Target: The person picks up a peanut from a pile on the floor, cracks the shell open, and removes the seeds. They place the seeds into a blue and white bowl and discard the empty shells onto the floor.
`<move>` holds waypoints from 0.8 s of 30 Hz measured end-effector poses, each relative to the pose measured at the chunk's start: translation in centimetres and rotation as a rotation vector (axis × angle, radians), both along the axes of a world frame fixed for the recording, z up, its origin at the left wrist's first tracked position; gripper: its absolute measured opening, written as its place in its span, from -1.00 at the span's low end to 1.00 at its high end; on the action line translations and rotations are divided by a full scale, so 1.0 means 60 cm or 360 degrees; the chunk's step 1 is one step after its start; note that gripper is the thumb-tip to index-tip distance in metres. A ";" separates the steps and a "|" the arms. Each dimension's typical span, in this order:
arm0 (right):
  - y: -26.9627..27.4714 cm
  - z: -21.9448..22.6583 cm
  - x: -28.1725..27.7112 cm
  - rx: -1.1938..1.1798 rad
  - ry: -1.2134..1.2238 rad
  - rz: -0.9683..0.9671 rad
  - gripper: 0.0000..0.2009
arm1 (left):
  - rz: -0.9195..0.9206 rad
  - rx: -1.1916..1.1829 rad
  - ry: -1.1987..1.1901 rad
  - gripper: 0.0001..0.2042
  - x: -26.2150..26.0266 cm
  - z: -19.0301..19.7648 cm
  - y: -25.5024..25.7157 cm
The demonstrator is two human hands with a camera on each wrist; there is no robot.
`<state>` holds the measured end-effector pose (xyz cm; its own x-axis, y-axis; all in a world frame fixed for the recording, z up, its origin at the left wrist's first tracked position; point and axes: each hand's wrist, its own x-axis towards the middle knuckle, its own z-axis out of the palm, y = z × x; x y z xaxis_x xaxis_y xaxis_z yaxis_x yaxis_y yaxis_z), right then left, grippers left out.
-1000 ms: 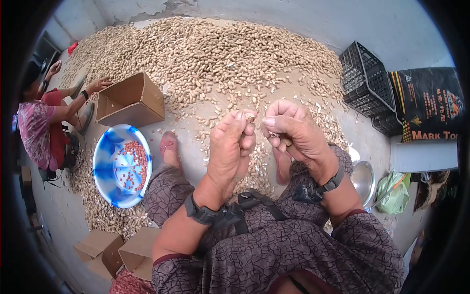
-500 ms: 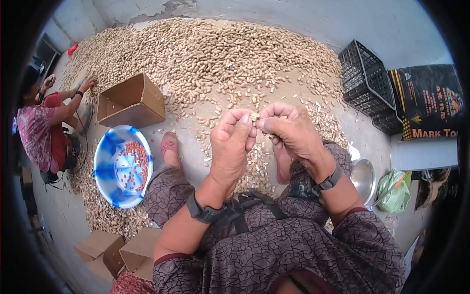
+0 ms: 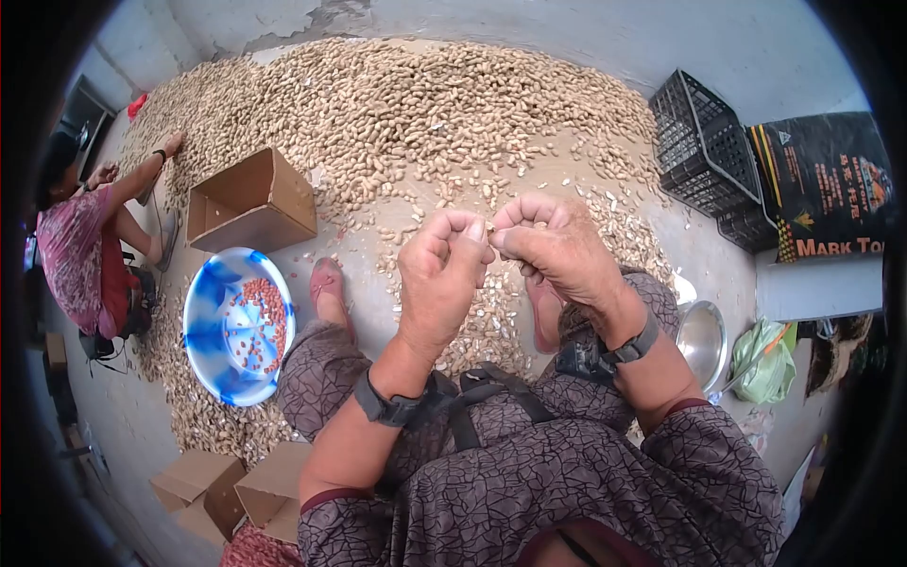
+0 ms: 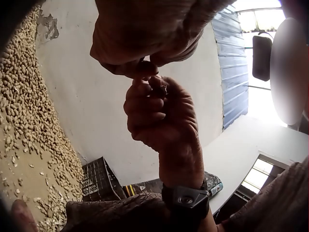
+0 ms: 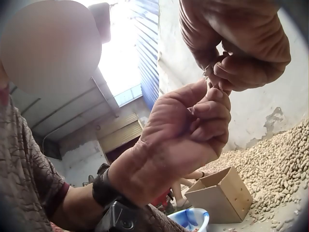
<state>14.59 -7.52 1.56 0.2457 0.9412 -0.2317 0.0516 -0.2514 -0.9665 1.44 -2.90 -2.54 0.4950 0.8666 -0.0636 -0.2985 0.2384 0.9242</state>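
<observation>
The left hand [image 3: 439, 279] and right hand [image 3: 557, 250] meet fingertip to fingertip, each with fingers curled, pinching one peanut [image 3: 490, 228] between them above the lap. Below lie scattered shells; a blue bowl [image 3: 210, 321] of kernels stands to the left, and the peanut heap [image 3: 397, 104] lies beyond.
</observation>
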 end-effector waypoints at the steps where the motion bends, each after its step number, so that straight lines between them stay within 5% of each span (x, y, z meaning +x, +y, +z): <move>1: 0.000 0.000 0.001 0.0000 0.0001 -0.0001 -0.89 | 0.0033 0.0140 0.0105 -0.89 0.001 -0.001 0.002; 11: 0.003 -0.010 0.005 -0.0086 0.0330 0.0078 -0.87 | 0.0241 0.0813 0.0384 -0.94 0.017 -0.007 -0.003; 24: 0.007 -0.027 -0.005 -0.0195 0.0491 -0.0011 -0.91 | 0.0359 0.1156 0.0548 -0.94 0.022 -0.026 0.004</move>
<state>14.27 -7.12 -0.05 0.1528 0.9003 -0.4076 -0.2410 -0.3661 -0.8988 2.78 -2.65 -4.08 0.3596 0.8264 0.4332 0.0599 -0.4838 0.8731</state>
